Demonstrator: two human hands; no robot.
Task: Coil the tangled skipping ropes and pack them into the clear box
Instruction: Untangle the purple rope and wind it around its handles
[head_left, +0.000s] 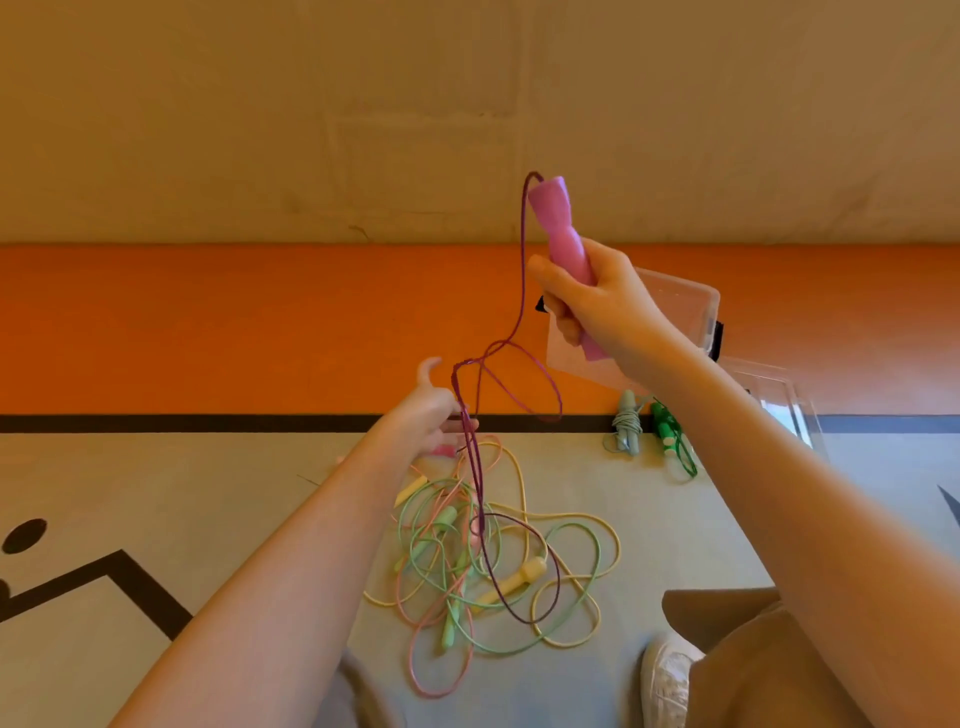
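Observation:
My right hand (592, 312) is raised and grips the two pink handles (563, 244) of a purple skipping rope. The purple cord (522, 291) leaves the top of the handles and loops down to my left hand (434, 415), which pinches the doubled cord lower down. Below it the cord trails into a tangle of yellow, green and pink ropes (488, 566) on the floor. A coiled grey-blue rope (626, 426) and a coiled green rope (670, 436) lie by the wall. The clear box (691, 306) stands behind my right hand, partly hidden.
A clear lid (779, 395) lies on the floor right of the box. An orange band and black stripe run along the wall base. My knee and white shoe (670, 675) are at the lower right. Black floor markings sit at the lower left.

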